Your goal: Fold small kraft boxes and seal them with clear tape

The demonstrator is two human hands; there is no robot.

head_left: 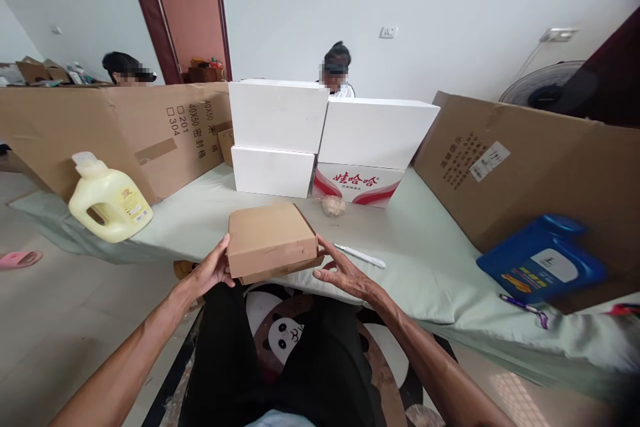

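A flat brown cardboard box point(273, 233) is at the near edge of the cloth-covered table, slightly askew, between both hands. My left hand point(213, 267) grips its left side, thumb up along the side and the other fingers low by the corner. On the opposite side, my right hand point(345, 272) presses its stretched fingers to the box's right end, its thumb standing away from the cardboard. Whether the underside rests on the table I cannot tell. Just right of the box lies a slim white knife-like tool point(360, 255). A clear-wrapped pale lump point(333, 205) sits behind it.
Stacked white boxes point(277, 117) and a red-and-white printed carton point(357, 185) stand at the back. Large cartons flank the table point(415, 227). A yellow jug point(107, 203) is left; a blue bottle point(545, 260) and purple pen point(525, 307) are right. Two people sit beyond.
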